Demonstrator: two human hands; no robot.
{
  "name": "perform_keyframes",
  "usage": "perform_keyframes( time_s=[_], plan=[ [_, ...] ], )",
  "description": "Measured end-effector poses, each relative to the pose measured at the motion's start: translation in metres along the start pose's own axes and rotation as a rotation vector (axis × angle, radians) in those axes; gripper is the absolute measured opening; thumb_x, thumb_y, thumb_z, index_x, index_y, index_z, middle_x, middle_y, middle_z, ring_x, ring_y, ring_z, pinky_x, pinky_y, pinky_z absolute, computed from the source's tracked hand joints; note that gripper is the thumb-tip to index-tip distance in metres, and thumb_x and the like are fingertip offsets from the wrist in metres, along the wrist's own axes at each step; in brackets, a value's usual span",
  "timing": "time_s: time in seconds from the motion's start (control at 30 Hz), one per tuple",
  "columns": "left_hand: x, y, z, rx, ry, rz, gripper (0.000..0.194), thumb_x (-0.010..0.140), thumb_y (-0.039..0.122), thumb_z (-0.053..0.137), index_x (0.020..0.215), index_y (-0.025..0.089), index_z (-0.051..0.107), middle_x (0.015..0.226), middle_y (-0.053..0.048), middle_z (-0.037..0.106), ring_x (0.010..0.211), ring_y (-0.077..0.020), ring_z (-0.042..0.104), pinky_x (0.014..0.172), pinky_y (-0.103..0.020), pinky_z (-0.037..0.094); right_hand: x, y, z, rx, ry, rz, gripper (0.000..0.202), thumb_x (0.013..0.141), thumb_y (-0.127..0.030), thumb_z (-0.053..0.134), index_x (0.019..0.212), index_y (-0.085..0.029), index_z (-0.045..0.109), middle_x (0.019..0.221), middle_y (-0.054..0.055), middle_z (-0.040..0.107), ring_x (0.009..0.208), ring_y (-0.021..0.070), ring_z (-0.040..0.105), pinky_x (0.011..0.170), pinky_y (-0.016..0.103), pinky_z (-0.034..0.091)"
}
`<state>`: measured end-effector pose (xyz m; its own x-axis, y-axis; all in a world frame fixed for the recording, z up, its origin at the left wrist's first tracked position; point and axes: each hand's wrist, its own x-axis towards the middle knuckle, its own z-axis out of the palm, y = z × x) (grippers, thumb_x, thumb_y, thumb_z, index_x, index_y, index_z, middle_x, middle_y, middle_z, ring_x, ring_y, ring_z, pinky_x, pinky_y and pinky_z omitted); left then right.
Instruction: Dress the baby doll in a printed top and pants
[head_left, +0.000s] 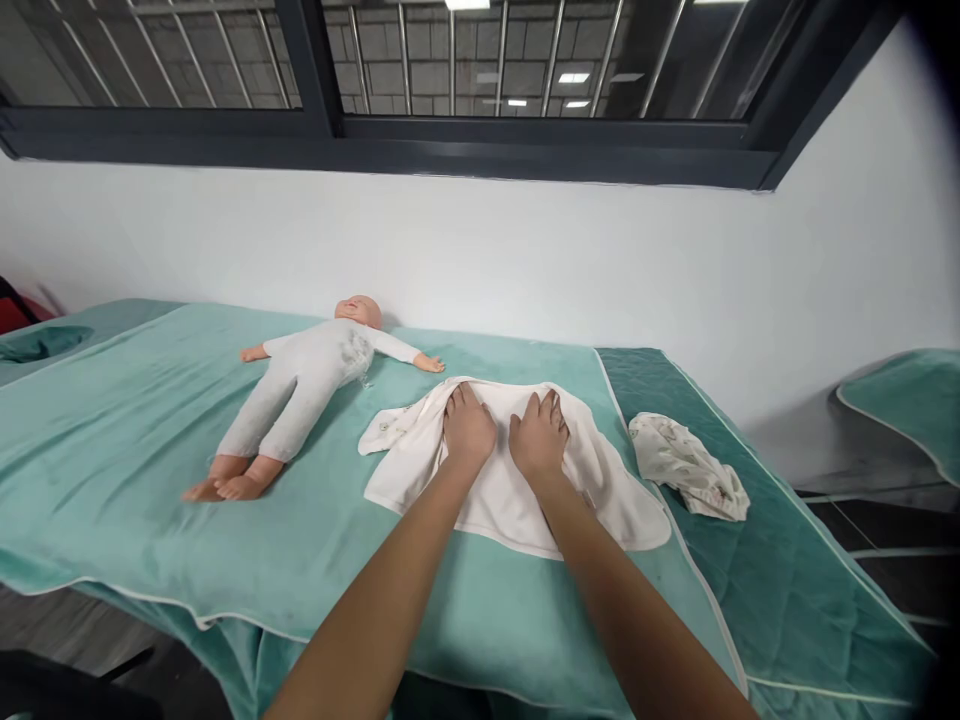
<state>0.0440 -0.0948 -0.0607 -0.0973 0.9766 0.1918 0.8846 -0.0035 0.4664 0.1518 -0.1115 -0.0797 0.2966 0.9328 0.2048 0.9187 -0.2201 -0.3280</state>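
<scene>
A white baby top [510, 510] lies spread on the light green bed cover, its left sleeve reaching out to the side and showing a small print. My left hand [470, 425] grips the cloth near its upper edge, fingers curled into the fabric. Close beside it, my right hand [540, 435] holds the same edge a little to the right, with its fingertips partly hidden in the folds. To the left, a baby doll [311, 375] in a white bodysuit lies on its back, apart from both hands.
A crumpled printed cloth [690, 468] rests to the right on the darker green quilted cover [810, 600]. The light green cover [135, 450] spans the bed, which stands against a white wall [525, 260]. Above is a dark window frame [525, 150] with metal bars behind it.
</scene>
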Motion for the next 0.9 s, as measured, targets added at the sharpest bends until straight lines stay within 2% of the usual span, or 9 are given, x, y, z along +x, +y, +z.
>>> perform_keyframes(
  time_s=[0.13,0.33,0.57,0.7,0.8,0.9],
  plan=[
    [0.010,-0.007,0.003,0.016,0.001,0.084,0.059,0.095,0.020,0.030,0.151,0.002,0.025,0.153,-0.023,0.038,0.144,-0.0325,0.032,0.116,-0.044,0.030,0.007,0.011,0.001,-0.037,0.053,-0.071,0.058,0.099,-0.032,0.025,0.152,-0.009,0.031,0.161,0.020,0.022,0.143,0.0366,0.030,0.110,0.052,0.030],
    [0.023,-0.007,0.015,0.104,0.070,0.090,0.063,0.094,0.024,0.037,0.154,0.011,0.022,0.159,-0.017,0.030,0.145,-0.0330,0.030,0.116,-0.048,0.032,0.028,0.026,0.011,-0.067,0.078,-0.141,0.061,0.101,-0.039,0.028,0.155,-0.011,0.023,0.163,0.018,0.020,0.142,0.0364,0.031,0.111,0.050,0.031],
    [0.043,0.003,0.026,0.072,0.049,0.015,0.062,0.096,0.034,0.036,0.152,0.008,0.026,0.156,-0.018,0.036,0.144,-0.0332,0.033,0.114,-0.046,0.035,0.052,0.033,0.010,-0.072,0.068,-0.225,0.066,0.100,-0.047,0.028,0.156,-0.012,0.022,0.163,0.019,0.018,0.142,0.0388,0.031,0.112,0.054,0.030],
    [0.054,0.005,0.029,0.069,0.055,0.067,0.057,0.097,0.033,0.034,0.149,0.008,0.034,0.151,-0.019,0.043,0.140,-0.0332,0.039,0.112,-0.047,0.037,0.063,0.037,0.009,-0.082,0.048,-0.219,0.066,0.100,-0.047,0.028,0.154,-0.009,0.026,0.161,0.022,0.021,0.141,0.0407,0.032,0.112,0.056,0.029],
    [0.058,0.003,0.032,0.068,0.117,0.111,0.054,0.097,0.030,0.034,0.145,0.007,0.039,0.146,-0.020,0.048,0.138,-0.0319,0.041,0.113,-0.045,0.037,0.067,0.040,0.014,-0.047,0.079,-0.227,0.067,0.100,-0.047,0.027,0.154,-0.008,0.025,0.161,0.023,0.021,0.141,0.0403,0.031,0.113,0.055,0.028],
    [0.058,0.001,0.034,0.083,0.226,0.204,0.056,0.098,0.029,0.033,0.149,0.006,0.032,0.150,-0.020,0.043,0.142,-0.0304,0.035,0.117,-0.043,0.029,0.068,0.041,0.019,0.017,0.175,-0.260,0.069,0.101,-0.049,0.025,0.157,-0.011,0.015,0.163,0.020,0.014,0.143,0.0389,0.026,0.114,0.056,0.026]
  ],
)
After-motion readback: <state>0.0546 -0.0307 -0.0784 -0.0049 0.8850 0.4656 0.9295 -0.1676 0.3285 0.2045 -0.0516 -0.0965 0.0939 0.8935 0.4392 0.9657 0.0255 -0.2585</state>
